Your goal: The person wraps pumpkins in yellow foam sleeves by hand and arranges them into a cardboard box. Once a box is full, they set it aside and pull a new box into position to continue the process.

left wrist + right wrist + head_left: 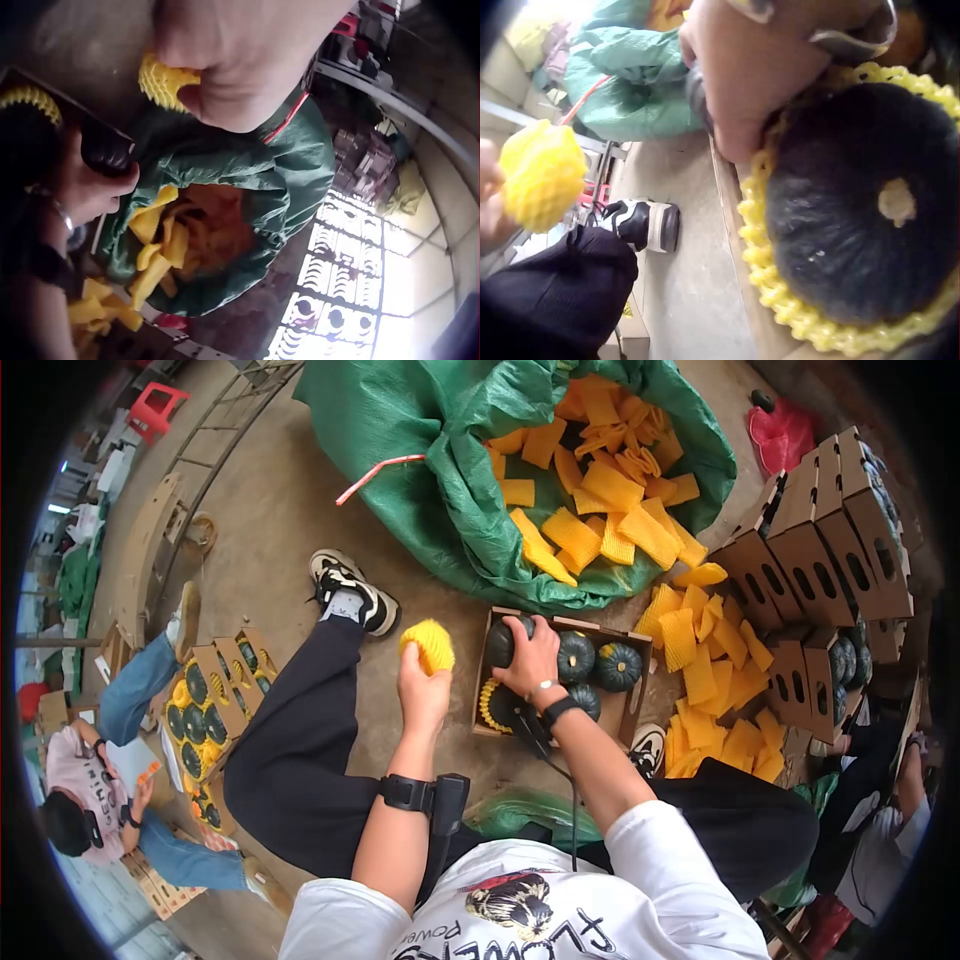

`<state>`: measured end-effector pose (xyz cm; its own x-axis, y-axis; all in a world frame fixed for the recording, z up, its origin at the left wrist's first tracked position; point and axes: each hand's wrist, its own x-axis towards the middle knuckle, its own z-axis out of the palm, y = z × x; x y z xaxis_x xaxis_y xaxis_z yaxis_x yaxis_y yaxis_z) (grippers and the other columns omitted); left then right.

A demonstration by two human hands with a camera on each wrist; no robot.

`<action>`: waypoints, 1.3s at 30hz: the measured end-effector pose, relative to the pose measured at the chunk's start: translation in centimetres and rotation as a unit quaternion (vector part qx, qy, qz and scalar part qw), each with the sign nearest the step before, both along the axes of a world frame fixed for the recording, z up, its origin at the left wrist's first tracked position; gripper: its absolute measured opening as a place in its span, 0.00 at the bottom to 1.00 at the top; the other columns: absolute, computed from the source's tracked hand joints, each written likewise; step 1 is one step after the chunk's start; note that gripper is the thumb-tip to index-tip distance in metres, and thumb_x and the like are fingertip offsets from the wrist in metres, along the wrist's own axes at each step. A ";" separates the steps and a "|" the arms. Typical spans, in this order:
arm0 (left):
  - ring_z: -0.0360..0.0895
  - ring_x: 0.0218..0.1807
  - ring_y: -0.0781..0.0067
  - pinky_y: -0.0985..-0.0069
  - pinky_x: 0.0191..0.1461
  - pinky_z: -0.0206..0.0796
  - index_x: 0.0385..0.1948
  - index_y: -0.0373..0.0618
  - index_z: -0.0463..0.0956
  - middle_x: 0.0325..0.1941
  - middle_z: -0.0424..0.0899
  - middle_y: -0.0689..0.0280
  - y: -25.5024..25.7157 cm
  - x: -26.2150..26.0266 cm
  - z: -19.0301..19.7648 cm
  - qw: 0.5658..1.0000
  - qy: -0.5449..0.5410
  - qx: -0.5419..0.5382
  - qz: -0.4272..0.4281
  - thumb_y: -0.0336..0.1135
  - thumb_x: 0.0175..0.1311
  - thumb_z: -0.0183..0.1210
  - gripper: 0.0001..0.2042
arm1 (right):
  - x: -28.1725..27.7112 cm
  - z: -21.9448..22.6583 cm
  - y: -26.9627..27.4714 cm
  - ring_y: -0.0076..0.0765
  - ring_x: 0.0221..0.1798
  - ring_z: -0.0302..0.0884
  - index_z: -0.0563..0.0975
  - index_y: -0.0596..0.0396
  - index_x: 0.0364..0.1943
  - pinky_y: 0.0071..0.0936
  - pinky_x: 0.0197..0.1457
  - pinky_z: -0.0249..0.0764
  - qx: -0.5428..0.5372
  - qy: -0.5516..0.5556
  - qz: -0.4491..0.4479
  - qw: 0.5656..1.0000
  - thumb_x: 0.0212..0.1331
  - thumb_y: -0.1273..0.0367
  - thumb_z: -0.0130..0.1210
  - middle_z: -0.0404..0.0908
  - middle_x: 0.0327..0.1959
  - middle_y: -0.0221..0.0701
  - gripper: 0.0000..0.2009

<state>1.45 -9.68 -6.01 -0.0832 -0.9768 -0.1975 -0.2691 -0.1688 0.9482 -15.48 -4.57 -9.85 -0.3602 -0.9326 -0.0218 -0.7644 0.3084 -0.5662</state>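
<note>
My left hand (424, 695) holds a bunched yellow foam net (430, 646) left of the cardboard box (640, 700); whether anything is inside the net cannot be seen. My right hand (532, 660) grips a dark green pumpkin (501, 644) in the box's far left corner, with fingers over its top. Several more pumpkins (575, 657) sit in the box. At the near left, one pumpkin (855, 210) wears a yellow net (780, 300), seen large in the right wrist view.
A green sack (440, 510) full of yellow nets (610, 485) stands beyond the box. More nets (715, 680) lie to its right, beside stacked cartons (800, 540). Another box of netted pumpkins (195, 725) is at left, near a seated person (95, 790).
</note>
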 end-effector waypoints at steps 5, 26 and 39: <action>0.71 0.54 0.68 0.71 0.58 0.63 0.60 0.40 0.58 0.55 0.72 0.62 1.6 -0.6 5.3 0.955 0.193 0.160 -0.156 0.24 0.54 0.57 0.29 | 2.2 11.6 2.6 0.57 0.59 0.62 0.69 0.41 0.56 0.43 0.59 0.67 -0.150 -0.080 0.107 0.980 0.27 0.70 0.71 0.62 0.58 0.49 0.40; 0.68 0.57 0.68 0.66 0.59 0.65 0.61 0.43 0.55 0.56 0.69 0.59 6.9 -0.1 9.1 0.909 0.126 0.247 -0.310 0.34 0.53 0.64 0.34 | 1.1 7.6 10.5 0.39 0.54 0.74 0.67 0.53 0.57 0.38 0.58 0.69 -0.073 -0.877 -0.129 0.458 0.67 0.52 0.38 0.74 0.54 0.36 0.24; 0.69 0.54 0.55 0.65 0.59 0.62 0.54 0.52 0.67 0.51 0.67 0.55 -1.5 -5.4 1.2 0.907 -0.254 -0.038 -0.334 0.44 0.35 0.70 0.36 | -0.2 3.6 4.8 0.45 0.56 0.68 0.72 0.51 0.54 0.48 0.52 0.69 0.246 -0.023 0.083 0.965 0.56 0.55 0.54 0.68 0.56 0.41 0.24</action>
